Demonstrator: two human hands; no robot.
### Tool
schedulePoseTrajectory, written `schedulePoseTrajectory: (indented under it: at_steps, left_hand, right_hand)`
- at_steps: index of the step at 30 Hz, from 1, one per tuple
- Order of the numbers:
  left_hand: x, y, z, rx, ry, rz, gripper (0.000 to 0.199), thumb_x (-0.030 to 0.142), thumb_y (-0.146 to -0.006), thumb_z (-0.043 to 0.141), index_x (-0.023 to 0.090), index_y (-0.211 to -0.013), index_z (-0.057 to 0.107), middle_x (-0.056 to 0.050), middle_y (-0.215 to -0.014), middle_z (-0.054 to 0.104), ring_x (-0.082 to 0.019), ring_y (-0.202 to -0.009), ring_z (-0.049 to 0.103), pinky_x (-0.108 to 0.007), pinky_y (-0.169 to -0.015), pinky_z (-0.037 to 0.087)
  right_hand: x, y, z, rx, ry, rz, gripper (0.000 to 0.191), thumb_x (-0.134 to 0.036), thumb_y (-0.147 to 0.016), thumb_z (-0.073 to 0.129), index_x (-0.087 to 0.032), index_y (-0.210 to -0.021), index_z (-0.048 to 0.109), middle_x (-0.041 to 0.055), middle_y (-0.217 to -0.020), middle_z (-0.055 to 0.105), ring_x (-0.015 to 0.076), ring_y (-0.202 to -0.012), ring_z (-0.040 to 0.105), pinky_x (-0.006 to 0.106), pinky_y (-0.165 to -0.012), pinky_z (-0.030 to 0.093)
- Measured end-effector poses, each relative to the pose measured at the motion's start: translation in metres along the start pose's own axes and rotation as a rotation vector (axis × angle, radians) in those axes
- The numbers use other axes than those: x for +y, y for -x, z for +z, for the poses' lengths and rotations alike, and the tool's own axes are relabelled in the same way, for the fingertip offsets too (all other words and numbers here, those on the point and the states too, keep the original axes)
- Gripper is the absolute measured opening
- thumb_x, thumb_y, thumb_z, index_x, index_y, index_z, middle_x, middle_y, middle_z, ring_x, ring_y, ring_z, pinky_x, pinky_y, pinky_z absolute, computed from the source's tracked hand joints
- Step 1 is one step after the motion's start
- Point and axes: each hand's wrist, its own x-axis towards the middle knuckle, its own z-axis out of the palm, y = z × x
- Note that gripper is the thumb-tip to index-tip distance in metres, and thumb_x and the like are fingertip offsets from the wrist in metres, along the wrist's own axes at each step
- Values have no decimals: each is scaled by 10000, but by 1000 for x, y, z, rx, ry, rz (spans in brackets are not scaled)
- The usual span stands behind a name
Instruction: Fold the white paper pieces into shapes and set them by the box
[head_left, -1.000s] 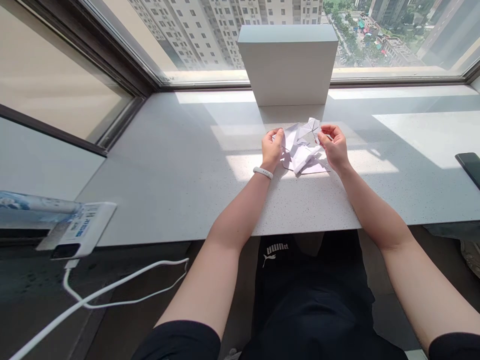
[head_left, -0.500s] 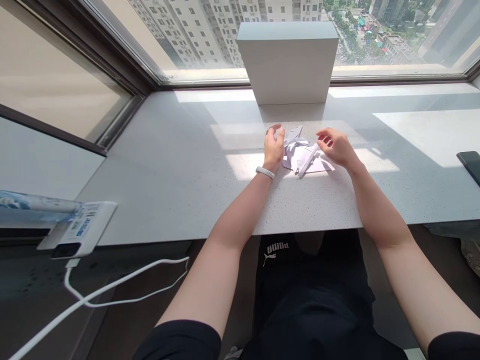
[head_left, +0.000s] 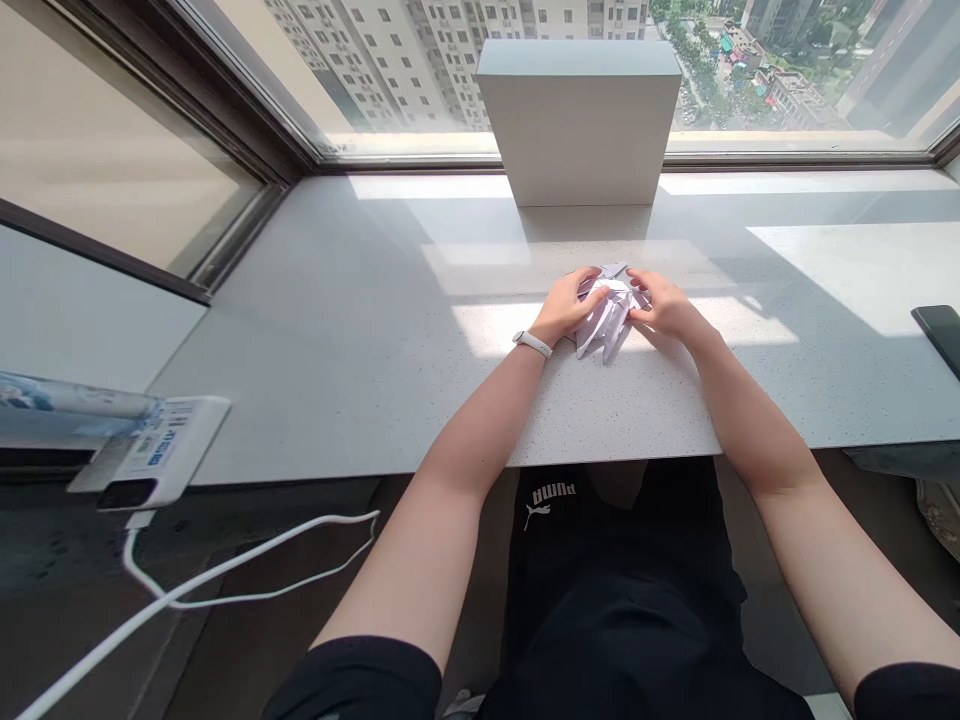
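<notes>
Several folded white paper pieces (head_left: 602, 322) are bunched in a heap on the pale speckled counter, between my two hands. My left hand (head_left: 574, 303) is wrapped round the heap's left side, its thumb lying across the top of the papers. From the right, my right hand (head_left: 660, 303) presses in, fingertips and thumb curled against the papers. Long folded strips point toward me out of the heap. Parts of the papers are hidden beneath my fingers. A white band sits on my left wrist.
A pale box (head_left: 583, 130) stands upright behind the papers, against the window. A dark phone (head_left: 939, 335) lies at the counter's right edge. To the left, a white power bank (head_left: 169, 450) with a white cable (head_left: 247, 545) sits at the counter's corner. The counter's front edge (head_left: 615, 463) runs before my lap.
Both hands have moved inward from either side of the loose spread of papers and closed on them. The papers are now gathered into a tighter bunch.
</notes>
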Motion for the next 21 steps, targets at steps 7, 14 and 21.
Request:
schedulePoseTrajectory:
  at_steps: [7, 14, 21]
  left_hand:
    - [23, 11, 5, 66, -270, 291, 685, 695, -1184, 709, 319, -1757, 717, -134, -2016, 542, -428, -1938, 420, -781, -1631, 148]
    - [45, 15, 24, -189, -466, 179, 873, 657, -1085, 854, 265, -1845, 677, -192, -2101, 355, -532, -1983, 255, -828, -1618, 46]
    - [31, -11, 25, -144, -292, -10, 625, 579, -1061, 836, 281, -1610, 821, -209, -1934, 616, -553, -1891, 427, -858, -1584, 121]
  right_hand:
    - [10, -4, -17, 88, -76, 56, 839, -239, -944, 756, -285, -1781, 708, 162, -1812, 726, 438, -1693, 662, 710, -1448, 565]
    - [32, -17, -12, 390, -57, 232, 473, -176, -1017, 593, -184, -1427, 830, 217, -1509, 876, 353, -1339, 843, 593, -1318, 655]
    - [29, -19, -7, 412, -36, 198, 344, -203, -1013, 612, -207, -1244, 867, 192, -1336, 923, 381, -1331, 846, 628, -1302, 661]
